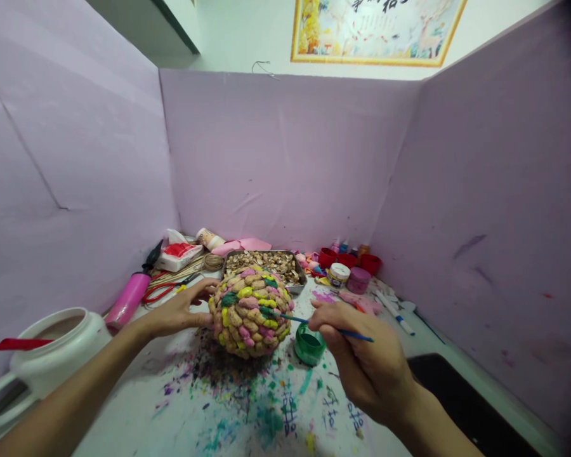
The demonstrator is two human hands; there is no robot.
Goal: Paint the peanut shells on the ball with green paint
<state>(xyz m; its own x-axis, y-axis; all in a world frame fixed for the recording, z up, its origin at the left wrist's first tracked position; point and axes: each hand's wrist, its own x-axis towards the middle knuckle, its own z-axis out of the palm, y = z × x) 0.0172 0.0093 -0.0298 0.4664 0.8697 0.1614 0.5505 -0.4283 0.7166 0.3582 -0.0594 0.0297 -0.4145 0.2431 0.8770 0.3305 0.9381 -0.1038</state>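
A ball covered in peanuts, daubed yellow, pink and dark green over the bare tan shells, sits on the paint-stained table. My left hand steadies its left side, the thumb and fingers apart and bent against the shells. In my right hand a thin blue paintbrush is pinched between thumb and fingers. Its tip reaches the ball's right front, at a green-painted peanut. Just below the brush and right of the ball stands an open glass jar of green paint.
Behind the ball lies a metal tray of peanut shells. Left are a white jug, a pink bottle, red-handled scissors and a tissue pack. Paint tubs, red cups and a marker stand or lie right. Purple panels enclose the table.
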